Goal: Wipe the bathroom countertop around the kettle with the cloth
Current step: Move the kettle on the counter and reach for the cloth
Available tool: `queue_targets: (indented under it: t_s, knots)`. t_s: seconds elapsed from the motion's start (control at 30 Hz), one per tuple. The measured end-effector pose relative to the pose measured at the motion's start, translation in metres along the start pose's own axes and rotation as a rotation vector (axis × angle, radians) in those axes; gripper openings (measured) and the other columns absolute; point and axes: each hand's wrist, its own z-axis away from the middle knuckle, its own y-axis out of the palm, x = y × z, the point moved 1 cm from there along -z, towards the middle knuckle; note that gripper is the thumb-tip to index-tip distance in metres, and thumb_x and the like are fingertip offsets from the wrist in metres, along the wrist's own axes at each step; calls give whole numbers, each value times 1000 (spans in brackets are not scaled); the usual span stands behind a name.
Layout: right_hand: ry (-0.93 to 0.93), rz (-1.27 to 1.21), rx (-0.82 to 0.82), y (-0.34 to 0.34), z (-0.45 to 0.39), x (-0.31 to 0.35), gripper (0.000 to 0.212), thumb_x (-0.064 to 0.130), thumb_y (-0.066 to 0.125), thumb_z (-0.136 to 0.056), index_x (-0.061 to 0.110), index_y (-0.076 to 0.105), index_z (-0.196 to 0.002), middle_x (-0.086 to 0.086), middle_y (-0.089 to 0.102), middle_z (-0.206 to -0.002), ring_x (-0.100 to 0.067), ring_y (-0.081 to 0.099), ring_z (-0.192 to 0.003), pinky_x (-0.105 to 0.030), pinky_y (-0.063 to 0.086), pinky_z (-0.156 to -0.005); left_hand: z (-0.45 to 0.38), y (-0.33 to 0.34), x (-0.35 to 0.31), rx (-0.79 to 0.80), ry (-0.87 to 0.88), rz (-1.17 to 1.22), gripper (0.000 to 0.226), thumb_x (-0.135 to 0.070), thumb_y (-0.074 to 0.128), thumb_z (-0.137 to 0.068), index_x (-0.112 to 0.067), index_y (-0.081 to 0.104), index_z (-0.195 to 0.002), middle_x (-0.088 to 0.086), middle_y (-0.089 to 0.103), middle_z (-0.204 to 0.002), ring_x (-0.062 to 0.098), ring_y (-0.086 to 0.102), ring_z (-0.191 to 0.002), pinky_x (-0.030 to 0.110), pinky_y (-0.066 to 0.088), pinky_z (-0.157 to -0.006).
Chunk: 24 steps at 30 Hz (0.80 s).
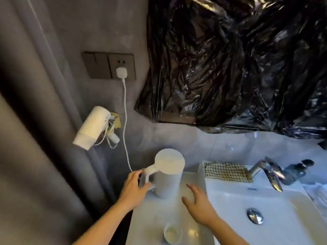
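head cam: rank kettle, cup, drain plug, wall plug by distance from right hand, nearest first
From the right hand:
1. kettle, just to its left
2. cup, in front, near the counter edge
3. drain plug, right, in the sink
4. wall plug, up on the wall

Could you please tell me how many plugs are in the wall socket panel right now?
1: a white plug sits in the panel on the wall above the kettle, its cable running down behind the kettle. No other plug shows.

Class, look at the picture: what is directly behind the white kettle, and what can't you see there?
Behind the kettle is the grey wall, with a white cord hanging to its left. The counter strip behind it and the cord's lower end are hidden.
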Motion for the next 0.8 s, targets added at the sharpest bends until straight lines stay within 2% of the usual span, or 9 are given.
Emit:
queue_targets:
  t_s: [0.1, 0.17, 0.27, 0.33, 0.47, 0.57, 0.7, 0.8]
  knots:
    - [-2, -2, -18, -2, -16, 0, 65, 44, 58, -104, 22, 35, -160, -3, 36, -166, -23, 38, -150, -38, 32, -123, -18, 9, -9, 51, -27, 55, 61, -42, 62, -100, -22, 41, -154, -3, 44, -150, 23, 47, -138, 40, 42, -110]
    - [22, 2, -13, -4, -26, 0, 65, 44, 58, -103, 22, 35, -160, -3, 36, -167, -25, 40, -149, -40, 35, -121, -29, 13, -14, 70, -77, 117, 51, -44, 58, -102, -22, 48, -147, -3, 52, -136, 23, 55, -125, 38, 47, -98]
    - [41, 22, -10, 1, -36, -7, 66, 45, 59, -103, 21, 35, -160, -5, 35, -167, -26, 40, -150, -41, 36, -120, -42, 17, -17, 69, -117, 160, 36, -47, 54, -104, -16, 59, -123, 3, 64, -115, 25, 61, -106, 37, 46, -81]
    - [62, 24, -21, 2, -44, -12, 67, 44, 60, -103, 21, 35, -160, -5, 35, -167, -27, 40, -150, -43, 37, -120, -55, 18, -19, 68, -163, 243, 38, -48, 53, -103, -13, 64, -110, 5, 67, -105, 26, 63, -100, 37, 45, -76]
    - [113, 37, -23, 8, -53, -25, 67, 44, 60, -102, 21, 34, -160, -5, 34, -167, -29, 41, -149, -45, 40, -120, -72, 22, -17, 113, -235, 404, 40, -49, 59, -100, -13, 77, -103, 10, 76, -96, 23, 70, -88, 39, 53, -82]
    - [169, 52, -41, 11, -57, -38, 68, 45, 61, -101, 20, 37, -159, -7, 36, -166, -31, 41, -148, -48, 41, -119, -80, 30, -13, 89, -259, 469, 43, -48, 64, -98, -7, 79, -95, 18, 75, -90, 25, 66, -78, 39, 52, -77]
    - [249, 81, -90, 14, -53, -57, 69, 42, 62, -99, 21, 36, -159, -9, 33, -167, -34, 39, -149, -51, 43, -118, -81, 43, -9, -57, -272, 536, 38, -51, 73, -87, -16, 80, -75, 9, 77, -81, 32, 71, -85, 51, 57, -85]
    - [326, 101, -67, 19, -41, -74, 73, 35, 62, -98, 22, 30, -162, -10, 26, -169, -36, 38, -149, -51, 43, -117, -77, 49, -14, -122, -285, 565, 30, -44, 75, -90, -18, 79, -74, 6, 77, -81, 30, 71, -86, 43, 56, -78]
